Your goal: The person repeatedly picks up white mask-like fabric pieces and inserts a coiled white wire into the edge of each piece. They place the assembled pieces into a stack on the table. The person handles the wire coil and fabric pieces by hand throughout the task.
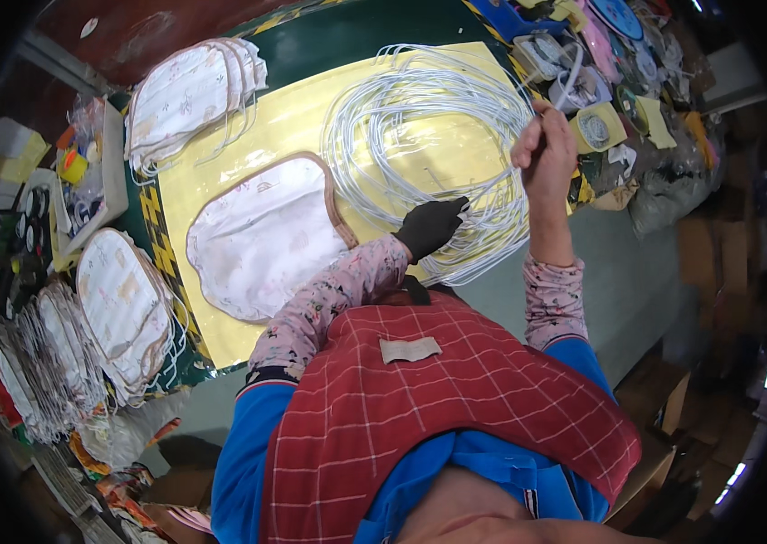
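Note:
A loose coil of thin white cords [361,113] lies on the yellow sheet in front of me. My left hand [430,227], in a dark glove with bare fingertips, is closed at the coil's near side, its fingertips pinched among the strands. Beyond the coil's right edge, my right hand [547,154] is raised, bare, with fingers curled together; whatever they may hold is too small to make out. Left of the coil, a white printed cloth piece [261,236] with brown edging lies flat, close to my left forearm.
Stacked cloth pieces [179,104] lie at the back left; another stack [120,308] with hanging ties sits at the near left. A white bin [107,195] of small items stands left. A yellow container [596,127] sits among clutter at right. The yellow sheet [302,118] covers the table.

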Motion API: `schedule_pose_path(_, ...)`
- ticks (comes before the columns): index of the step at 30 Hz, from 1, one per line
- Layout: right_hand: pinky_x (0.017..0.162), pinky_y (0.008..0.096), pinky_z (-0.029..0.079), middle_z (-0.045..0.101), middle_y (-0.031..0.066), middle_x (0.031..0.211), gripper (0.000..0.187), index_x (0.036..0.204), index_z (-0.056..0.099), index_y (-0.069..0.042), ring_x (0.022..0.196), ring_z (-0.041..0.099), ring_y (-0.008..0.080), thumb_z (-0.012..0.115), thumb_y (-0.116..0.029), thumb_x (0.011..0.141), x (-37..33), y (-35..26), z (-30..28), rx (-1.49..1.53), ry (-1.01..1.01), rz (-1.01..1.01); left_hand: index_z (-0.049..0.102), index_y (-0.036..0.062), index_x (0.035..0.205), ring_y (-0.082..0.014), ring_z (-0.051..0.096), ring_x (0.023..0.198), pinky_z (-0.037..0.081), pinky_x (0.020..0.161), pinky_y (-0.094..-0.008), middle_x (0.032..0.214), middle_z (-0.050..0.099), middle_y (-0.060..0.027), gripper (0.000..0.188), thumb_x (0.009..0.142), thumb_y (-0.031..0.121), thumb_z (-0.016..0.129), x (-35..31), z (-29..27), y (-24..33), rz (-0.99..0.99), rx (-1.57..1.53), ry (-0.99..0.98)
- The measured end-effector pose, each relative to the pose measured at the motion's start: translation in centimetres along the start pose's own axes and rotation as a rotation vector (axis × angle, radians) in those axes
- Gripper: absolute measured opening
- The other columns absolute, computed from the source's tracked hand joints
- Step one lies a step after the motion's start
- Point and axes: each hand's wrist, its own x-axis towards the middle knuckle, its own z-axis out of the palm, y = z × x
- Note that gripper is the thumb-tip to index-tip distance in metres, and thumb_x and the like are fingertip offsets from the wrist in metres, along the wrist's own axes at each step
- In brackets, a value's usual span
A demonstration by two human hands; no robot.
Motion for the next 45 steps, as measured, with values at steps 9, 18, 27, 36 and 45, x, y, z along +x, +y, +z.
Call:
schedule_pose_path(9, 0.036, 0.0251, 0.036, 0.045, 0.0000, 0.061, 0.034, 0.108, 0.049, 0.000, 0.039, 0.039, 0.0115, 0.046, -0.032, 0.095, -2.7, -4.2, -2.7, 0.102, -0.095, 0.058, 0.049, 0.0121, 0.121, -0.0324, 0.063, 0.073, 0.047, 0.059, -0.0452, 0.081, 0.064, -0.0130, 0.036, 0.087, 0.023, 0.049, -4.7, -2.3, 5.1, 0.046, 0.049, -0.078)
schedule_pose_path(18, 0.044, 0.0276, 0.042, 0.044, 0.0009, 0.062, 0.031, 0.107, 0.050, -0.001, 0.044, 0.042, 0.0126, 0.045, -0.030, 0.096, -0.8, -4.2, -2.2, -0.094, -0.103, -0.162, 0.056, 0.0119, 0.090, -0.0263, 0.062, 0.065, 0.049, 0.054, -0.0405, 0.070, 0.059, -0.0078, 0.010, 0.081, 0.017, 0.053, 2.7, -3.1, 1.6, 0.232, 0.135, 0.294)
schedule_pose_path(27, 0.034, 0.0189, 0.026, 0.039, -0.0051, 0.058, 0.047, 0.128, 0.044, 0.004, 0.040, 0.034, 0.0024, 0.045, -0.032, 0.096, 1.8, -4.8, -7.4, 0.024, 0.166, 0.404, 0.058, 0.0147, 0.095, -0.0231, 0.060, 0.062, 0.045, 0.051, -0.0396, 0.065, 0.053, -0.0064, 0.020, 0.077, 0.023, 0.055, -13.3, -6.0, -4.9, 0.345, 0.417, -0.028)
schedule_pose_path(36, 0.033, 0.0181, 0.021, 0.035, -0.0068, 0.049, 0.041, 0.131, 0.043, 0.004, 0.038, 0.027, 0.0004, 0.043, -0.017, 0.096, -4.4, 5.2, 3.4, -0.584, -0.126, 0.199, 0.057, 0.0064, 0.107, -0.0323, 0.055, 0.100, 0.044, 0.083, -0.0423, 0.106, 0.058, -0.0133, 0.035, 0.072, 0.012, 0.059, -10.8, -15.2, -20.9, -0.188, 0.567, 0.315)
schedule_pose_path(45, 0.032, 0.0182, 0.021, 0.032, -0.0068, 0.045, 0.043, 0.129, 0.037, 0.013, 0.034, 0.026, 0.0010, 0.038, -0.016, 0.097, -9.7, 0.2, 3.5, -0.381, -0.129, 0.094, 0.061, 0.0017, 0.107, -0.0269, 0.061, 0.092, 0.046, 0.083, -0.0336, 0.103, 0.064, -0.0137, 0.032, 0.081, 0.019, 0.053, -7.8, -19.6, -25.0, -0.445, 0.121, 0.464)
